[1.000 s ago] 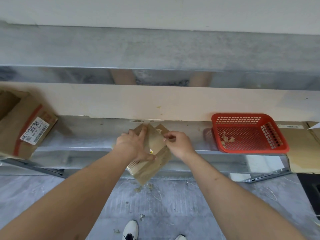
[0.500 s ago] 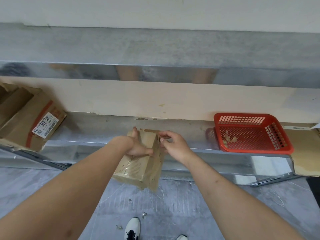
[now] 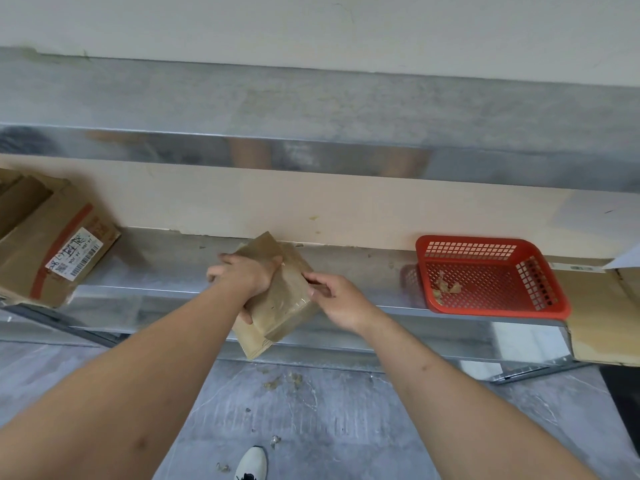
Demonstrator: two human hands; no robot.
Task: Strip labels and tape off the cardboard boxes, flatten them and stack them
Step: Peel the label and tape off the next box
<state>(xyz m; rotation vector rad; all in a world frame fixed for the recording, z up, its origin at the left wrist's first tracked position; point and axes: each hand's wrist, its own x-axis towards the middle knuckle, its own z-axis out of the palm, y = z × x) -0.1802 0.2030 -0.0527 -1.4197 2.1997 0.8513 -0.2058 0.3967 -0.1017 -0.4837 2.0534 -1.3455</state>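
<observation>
My left hand (image 3: 242,278) grips the box (image 3: 277,299) over the shelf (image 3: 173,271); right hand (image 3: 337,301) pinches its edge.

A white barcode label (image 3: 77,254) on the left cardboard box (image 3: 45,251) bears handwriting, unreadable here.

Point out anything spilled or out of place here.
Scraps of tape or card lie on the floor below the shelf, more near the shoe, though others sit in the red basket.
</observation>
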